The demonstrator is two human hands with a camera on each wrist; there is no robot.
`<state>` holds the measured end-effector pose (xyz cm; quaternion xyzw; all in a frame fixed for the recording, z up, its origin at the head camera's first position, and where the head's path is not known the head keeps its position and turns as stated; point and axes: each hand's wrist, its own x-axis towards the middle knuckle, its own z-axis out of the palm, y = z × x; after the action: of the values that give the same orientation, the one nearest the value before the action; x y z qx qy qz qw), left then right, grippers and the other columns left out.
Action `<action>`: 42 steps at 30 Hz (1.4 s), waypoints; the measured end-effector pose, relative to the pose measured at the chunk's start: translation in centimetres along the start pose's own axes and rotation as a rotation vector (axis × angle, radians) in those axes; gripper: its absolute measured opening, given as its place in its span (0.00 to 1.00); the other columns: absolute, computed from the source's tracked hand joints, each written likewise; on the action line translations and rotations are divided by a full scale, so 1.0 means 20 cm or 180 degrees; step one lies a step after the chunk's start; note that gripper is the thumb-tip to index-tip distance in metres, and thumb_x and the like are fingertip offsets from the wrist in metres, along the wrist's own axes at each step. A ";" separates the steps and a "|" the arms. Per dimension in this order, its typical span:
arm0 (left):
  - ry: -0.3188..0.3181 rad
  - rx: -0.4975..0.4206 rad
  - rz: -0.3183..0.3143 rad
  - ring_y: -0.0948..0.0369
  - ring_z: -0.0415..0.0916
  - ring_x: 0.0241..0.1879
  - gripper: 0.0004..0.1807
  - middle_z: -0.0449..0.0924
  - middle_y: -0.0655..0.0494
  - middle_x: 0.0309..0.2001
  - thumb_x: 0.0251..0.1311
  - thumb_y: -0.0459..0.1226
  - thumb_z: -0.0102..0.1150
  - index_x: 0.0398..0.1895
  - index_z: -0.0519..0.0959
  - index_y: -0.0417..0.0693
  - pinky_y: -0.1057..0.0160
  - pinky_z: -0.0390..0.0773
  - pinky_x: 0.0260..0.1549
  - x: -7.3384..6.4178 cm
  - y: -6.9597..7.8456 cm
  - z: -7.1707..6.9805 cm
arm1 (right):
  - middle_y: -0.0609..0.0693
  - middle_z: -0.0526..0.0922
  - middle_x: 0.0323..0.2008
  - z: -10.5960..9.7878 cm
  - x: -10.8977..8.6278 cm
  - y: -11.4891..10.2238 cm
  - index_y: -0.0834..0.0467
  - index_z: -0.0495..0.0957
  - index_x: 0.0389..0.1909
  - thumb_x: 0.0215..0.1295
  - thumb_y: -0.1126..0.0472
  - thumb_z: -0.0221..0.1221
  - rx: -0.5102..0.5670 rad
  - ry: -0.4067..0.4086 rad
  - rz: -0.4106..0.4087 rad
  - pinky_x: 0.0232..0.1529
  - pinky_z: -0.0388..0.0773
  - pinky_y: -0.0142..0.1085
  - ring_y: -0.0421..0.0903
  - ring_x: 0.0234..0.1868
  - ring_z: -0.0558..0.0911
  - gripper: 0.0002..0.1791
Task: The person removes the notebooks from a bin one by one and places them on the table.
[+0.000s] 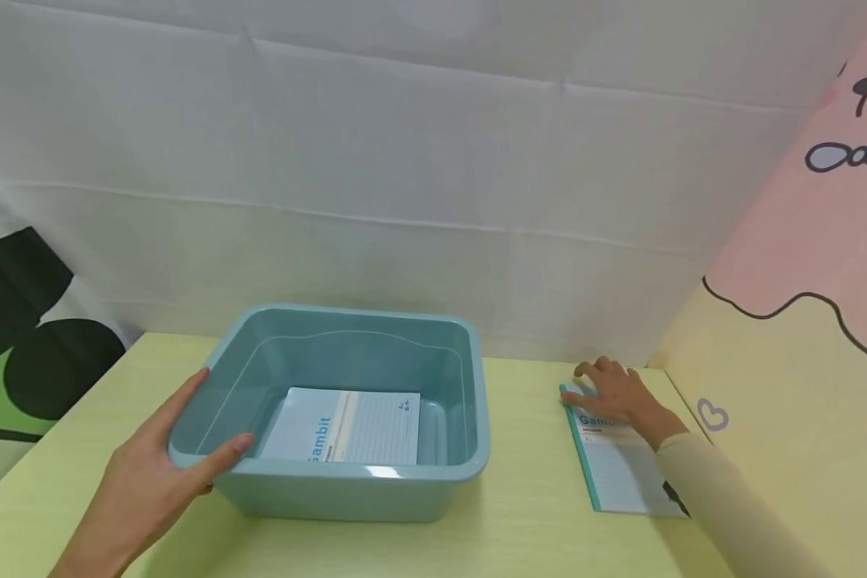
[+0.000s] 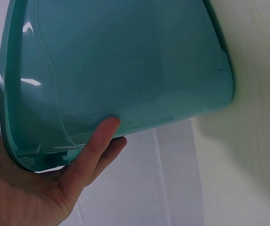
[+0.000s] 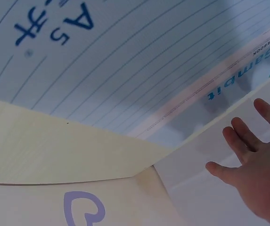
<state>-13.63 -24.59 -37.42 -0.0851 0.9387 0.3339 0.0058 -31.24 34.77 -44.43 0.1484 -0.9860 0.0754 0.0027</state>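
Note:
A blue-green plastic basin (image 1: 332, 498) stands on the pale yellow table, and my left hand (image 1: 144, 466) grips its left rim, thumb inside and fingers outside. The left wrist view shows the hand (image 2: 73, 179) around the basin's corner (image 2: 135, 70). Inside, flat on the bottom, lies a pale blue notebook (image 1: 376, 425) marked "Gambit". A second Gambit notebook (image 1: 621, 478) with a teal spine lies right of the basin. Over its far end is my right hand (image 1: 614, 397), holding nothing. In the right wrist view its fingers are spread beside the notebook's edge (image 3: 139, 84).
A white cloth (image 1: 405, 160) hangs along the table's back edge. To the right rises a pink and cream printed panel (image 1: 802, 385) close to my right forearm. Pale yellow tabletop (image 1: 527, 466) lies between basin and right notebook. Black and green prints show at left.

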 end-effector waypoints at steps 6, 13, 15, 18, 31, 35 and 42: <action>-0.0005 -0.0005 0.0014 0.25 0.59 0.65 0.62 0.45 0.23 0.80 0.64 0.67 0.60 0.86 0.31 0.60 0.28 0.81 0.50 0.00 0.00 0.00 | 0.63 0.76 0.61 -0.04 0.01 -0.03 0.56 0.75 0.66 0.73 0.34 0.56 0.0046 0.0140 -0.0089 0.65 0.63 0.75 0.67 0.64 0.75 0.34; -0.0036 0.0006 -0.0025 0.24 0.58 0.66 0.62 0.44 0.22 0.80 0.64 0.68 0.59 0.86 0.30 0.60 0.30 0.83 0.49 0.00 0.00 0.00 | 0.61 0.78 0.61 -0.12 0.05 -0.17 0.58 0.78 0.63 0.73 0.40 0.60 0.0176 0.0440 -0.0383 0.63 0.74 0.65 0.64 0.60 0.79 0.30; -0.0037 -0.0022 -0.0028 0.24 0.59 0.65 0.62 0.44 0.22 0.80 0.64 0.68 0.59 0.86 0.30 0.60 0.31 0.84 0.48 0.00 0.00 0.00 | 0.60 0.79 0.61 -0.15 0.07 -0.22 0.58 0.79 0.62 0.73 0.41 0.61 0.0193 0.0535 -0.0479 0.61 0.77 0.63 0.63 0.59 0.80 0.28; -0.0028 -0.0077 -0.0006 0.25 0.59 0.65 0.62 0.44 0.23 0.80 0.64 0.67 0.60 0.86 0.30 0.60 0.33 0.85 0.46 0.00 0.00 0.00 | 0.59 0.79 0.60 -0.20 0.10 -0.31 0.58 0.80 0.61 0.73 0.42 0.61 0.0234 0.0644 -0.0601 0.60 0.79 0.61 0.62 0.59 0.81 0.27; 0.0038 -0.0179 0.0061 0.27 0.61 0.65 0.61 0.46 0.24 0.80 0.65 0.65 0.62 0.86 0.32 0.62 0.38 0.87 0.44 -0.03 -0.01 0.01 | 0.52 0.80 0.62 -0.46 0.16 -0.69 0.53 0.81 0.60 0.71 0.40 0.63 0.0466 0.0937 -0.1032 0.65 0.77 0.58 0.57 0.63 0.79 0.26; 0.0036 -0.0185 0.0054 0.26 0.61 0.65 0.61 0.45 0.24 0.81 0.64 0.66 0.62 0.86 0.32 0.61 0.38 0.88 0.44 -0.02 0.00 0.01 | 0.51 0.79 0.63 -0.53 0.16 -0.79 0.51 0.80 0.61 0.70 0.39 0.63 0.0459 0.0924 -0.1136 0.67 0.76 0.58 0.56 0.64 0.78 0.27; 0.0040 -0.0156 0.0051 0.27 0.61 0.65 0.61 0.45 0.24 0.81 0.64 0.66 0.61 0.86 0.32 0.61 0.38 0.87 0.45 -0.02 0.00 0.01 | 0.49 0.77 0.64 -0.61 0.18 -0.97 0.47 0.79 0.64 0.70 0.38 0.62 0.0478 0.0776 -0.1384 0.69 0.73 0.57 0.54 0.66 0.76 0.28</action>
<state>-13.27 -24.45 -37.61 -0.0799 0.9310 0.3562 -0.0048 -29.20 17.21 -29.45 0.3464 -0.9150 0.1633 0.1266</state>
